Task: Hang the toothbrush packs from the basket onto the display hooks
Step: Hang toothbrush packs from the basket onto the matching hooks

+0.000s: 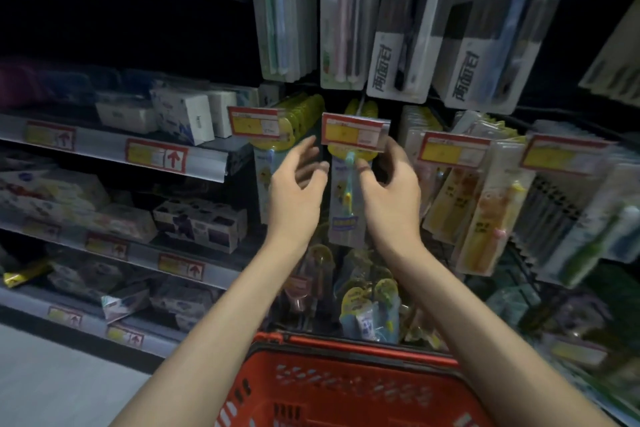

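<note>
Pack: the toothbrush pack (346, 204) is hanging upright under the price tag (355, 130), between my hands.
Right hand (391, 194): nearer, thumb touching the pack's right edge; whether I am pinching it, I cannot tell.
Left hand (298, 191): hovering just beside, fingers apart.

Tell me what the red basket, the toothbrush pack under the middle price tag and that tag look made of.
Basket: moulded plastic, matte red, judging by its slotted wall and thick rim. Toothbrush pack: seemingly printed card under clear plastic blister; blur leaves it open. Price tag: likely paper in a glossy clear holder, given its sheen.
</note>
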The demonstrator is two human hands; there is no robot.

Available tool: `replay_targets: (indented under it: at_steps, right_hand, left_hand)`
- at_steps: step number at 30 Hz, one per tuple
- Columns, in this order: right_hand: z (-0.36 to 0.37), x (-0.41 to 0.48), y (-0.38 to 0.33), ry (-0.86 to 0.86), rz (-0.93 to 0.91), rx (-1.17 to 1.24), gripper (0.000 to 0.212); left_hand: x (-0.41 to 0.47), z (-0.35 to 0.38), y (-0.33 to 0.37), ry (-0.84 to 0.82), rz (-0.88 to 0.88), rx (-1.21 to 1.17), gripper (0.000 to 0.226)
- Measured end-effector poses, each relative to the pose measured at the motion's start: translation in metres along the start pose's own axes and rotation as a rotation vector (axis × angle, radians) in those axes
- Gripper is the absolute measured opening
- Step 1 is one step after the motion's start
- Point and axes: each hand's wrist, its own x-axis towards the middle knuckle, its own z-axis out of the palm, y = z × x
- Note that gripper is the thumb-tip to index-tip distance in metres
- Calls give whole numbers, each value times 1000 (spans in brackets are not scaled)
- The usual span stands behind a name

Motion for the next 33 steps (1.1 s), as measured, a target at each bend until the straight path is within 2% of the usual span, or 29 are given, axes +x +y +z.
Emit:
replay_targets:
  at_steps: [7, 10, 13, 22, 33]
  right_hand:
    - [6, 6, -1, 120, 54, 175, 32]
    - [8, 11, -2, 172, 83, 193, 21]
    - [11, 15, 1, 187, 125, 203, 13]
    - [12, 10, 0, 191, 129, 184, 11]
    - [-9, -21, -3, 130, 159, 141, 24]
  left_hand:
    - [17, 19, -8, 95, -38, -154, 23]
    - [21, 23, -13, 132, -78, -192, 11]
    - [26, 26, -15, 155, -101, -246, 10]
    - [24, 23, -13, 147, -73, -258, 15]
    - [-21, -1, -8, 92, -58, -56, 32]
